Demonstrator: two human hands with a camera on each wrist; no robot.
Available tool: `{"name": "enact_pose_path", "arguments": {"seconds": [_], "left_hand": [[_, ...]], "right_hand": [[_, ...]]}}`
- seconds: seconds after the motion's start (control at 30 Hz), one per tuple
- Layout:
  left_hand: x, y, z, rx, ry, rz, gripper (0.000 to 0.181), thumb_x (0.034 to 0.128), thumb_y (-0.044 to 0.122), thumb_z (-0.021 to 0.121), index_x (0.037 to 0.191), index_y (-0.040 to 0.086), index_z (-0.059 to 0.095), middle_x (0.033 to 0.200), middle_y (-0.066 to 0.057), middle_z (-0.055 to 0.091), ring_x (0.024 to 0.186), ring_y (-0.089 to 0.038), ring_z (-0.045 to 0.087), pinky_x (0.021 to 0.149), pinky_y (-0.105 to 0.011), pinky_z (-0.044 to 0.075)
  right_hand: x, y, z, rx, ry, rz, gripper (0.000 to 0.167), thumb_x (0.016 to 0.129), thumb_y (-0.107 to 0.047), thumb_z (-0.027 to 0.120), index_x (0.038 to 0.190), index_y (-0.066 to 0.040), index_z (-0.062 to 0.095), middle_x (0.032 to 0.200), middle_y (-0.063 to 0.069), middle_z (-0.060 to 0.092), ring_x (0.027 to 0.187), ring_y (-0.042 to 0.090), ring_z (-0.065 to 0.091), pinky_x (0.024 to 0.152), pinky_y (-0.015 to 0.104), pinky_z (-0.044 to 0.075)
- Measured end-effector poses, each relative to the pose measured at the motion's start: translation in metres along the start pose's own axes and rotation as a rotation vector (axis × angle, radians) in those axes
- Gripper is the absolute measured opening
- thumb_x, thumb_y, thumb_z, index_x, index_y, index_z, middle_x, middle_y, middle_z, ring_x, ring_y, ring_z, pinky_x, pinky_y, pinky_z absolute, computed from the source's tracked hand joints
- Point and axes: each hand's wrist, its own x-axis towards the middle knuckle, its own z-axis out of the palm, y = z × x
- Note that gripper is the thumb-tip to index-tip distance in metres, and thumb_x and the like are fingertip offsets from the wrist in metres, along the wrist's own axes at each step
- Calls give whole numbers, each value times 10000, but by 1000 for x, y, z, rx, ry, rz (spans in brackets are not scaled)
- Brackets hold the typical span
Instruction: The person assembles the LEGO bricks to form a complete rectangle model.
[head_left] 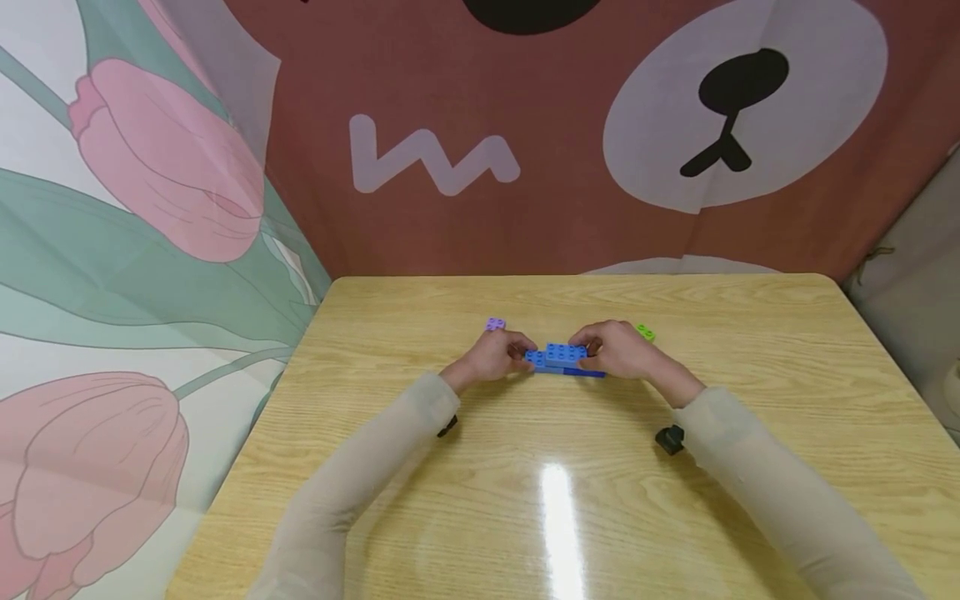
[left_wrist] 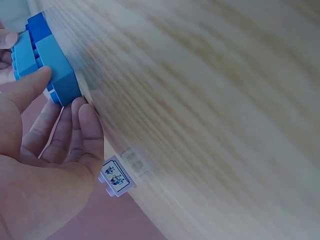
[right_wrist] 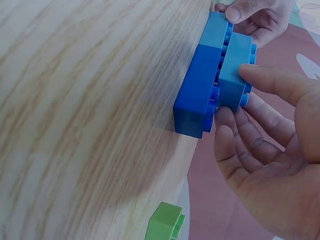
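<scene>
Two lower bricks lie end to end on the table: a light blue one (left_wrist: 59,70) on the left and a dark blue one (right_wrist: 195,90) on the right. Another light blue brick (head_left: 566,354) sits on top, bridging them. My left hand (head_left: 495,356) grips the left end of the lower light blue brick, thumb on its near side and fingers behind. My right hand (head_left: 618,350) pinches the upper brick (right_wrist: 235,70) near its right end, with the thumb on the near face and fingertips at the far side. The dark blue brick's right end sticks out beyond the upper brick.
A small purple brick (head_left: 495,323) with a picture on its side stands behind my left hand. Behind my right hand is a lime green brick (head_left: 645,332). The wooden table (head_left: 450,517) ends at a printed cloth backdrop (head_left: 450,225).
</scene>
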Motion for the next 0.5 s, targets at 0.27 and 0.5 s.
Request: {"name": "enact_pose_path", "arguments": {"seconds": [0.27, 0.5], "left_hand": [[2, 4, -1, 1, 12, 29, 337, 906, 232, 756, 1225, 134, 706, 1205, -49, 718, 960, -156, 687, 763, -224, 554], [6, 8, 0, -19, 2, 54, 355, 914, 279, 746, 1241, 151, 693, 1176, -32, 716, 827, -105, 633, 679, -206, 515]], "right_hand": [[0, 1, 0, 12, -4, 9, 358, 882, -197, 756, 1217, -82, 703, 1113, 98, 737, 968, 235, 689, 831, 431, 567], [1, 2, 0, 14, -2, 0, 350, 880, -196, 757, 1208, -83, 707, 1092, 95, 741, 951, 231, 691, 809, 421, 569]]}}
